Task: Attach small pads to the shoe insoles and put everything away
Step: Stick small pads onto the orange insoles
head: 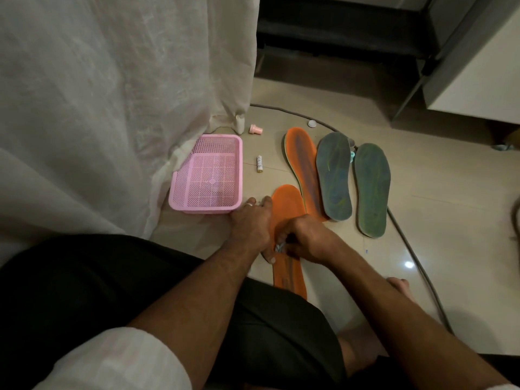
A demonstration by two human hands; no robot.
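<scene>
Four insoles are out on the tiled floor and all the action is on the nearest one, the orange insole lying right in front of the person's knees. Left hand is spread flat across it, fingers straight and reaching past the edge toward the pink basket, thumb down at the near side, pinning the insole so it can't skate. Right hand is curled over the middle of the insole, fingertips bunched tight on a small pale pad, which sits right at the insole's surface between the two hands; whether its backing is off I cannot tell. By my read this is the placement step, and the trick is to keep that left palm heavy, line the pad up before it touches down, then press from one edge across so no corner lifts, finishing with firm thumb pressure. Waiting off to the right: a second orange insole partly under the first, then two grey-green insoles side by side. So plenty remains, I'd say, and the basket sits with nothing in it beside the curtain. Stray bits nearby: a battery, a little pink cap, a white cap by the cable.
</scene>
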